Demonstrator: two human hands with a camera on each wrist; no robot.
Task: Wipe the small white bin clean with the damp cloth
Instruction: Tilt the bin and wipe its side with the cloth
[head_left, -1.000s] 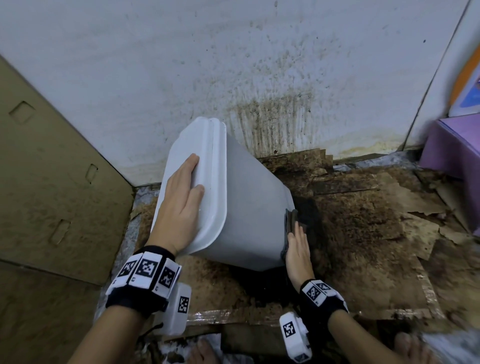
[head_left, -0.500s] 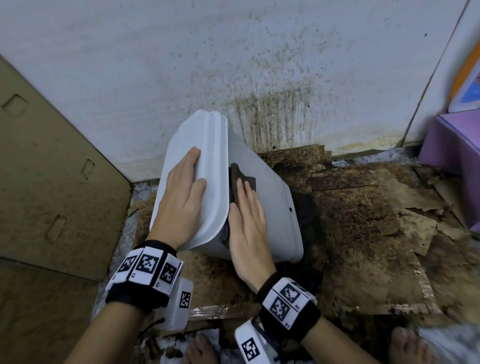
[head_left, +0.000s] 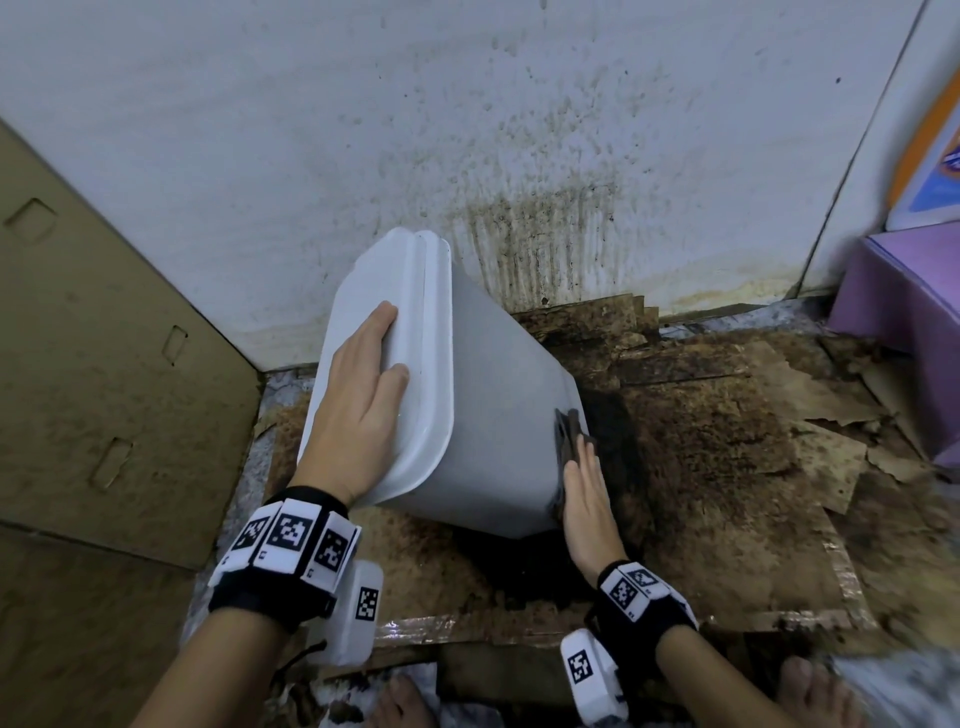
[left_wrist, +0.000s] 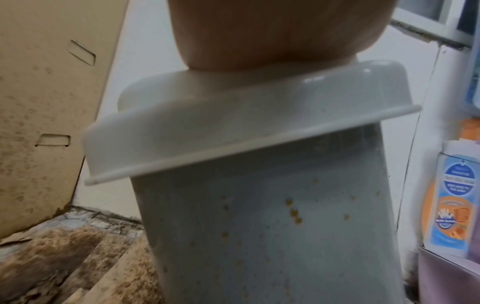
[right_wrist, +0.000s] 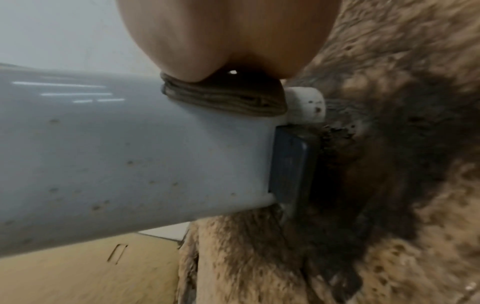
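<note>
1. The step in hand is wiping the bin's (head_left: 498, 431) side wall. It stands tilted on the floor (head_left: 727, 447) near the wall (head_left: 363, 130), lid toward the person and base end on the dirty floor.
2. The left hand (head_left: 353, 410) lies flat on the lid (head_left: 410, 338) and props the tilt; its fingers (head_left: 382, 322) are straight and close together, gripping nothing.
3. The right hand (head_left: 587, 499) presses the cloth (head_left: 569, 436) against the wall of the bin at its base end. What shows of its fingers is straight, flat over the cloth; the rest is hidden, so I cannot tell more.
4. Judged from the brownish specks left on the side seen by the wrist views, much remains to wipe. The next move likely calls for a firm stroke back toward the lid, then turning the bin to bring a speckled face under the cloth, while the left hand holds it steady.
5. The bin is smooth, glossy, pale plastic, a tapered box with rounded corners and a flanged lid. A dark flat pedal (right_wrist: 291, 164) sits at its base.
6. The cloth is dark, folded in layers and looks soft.
7. The floor cover is flaking, stained board. Cardboard (head_left: 104, 338) leans at the left.
</note>
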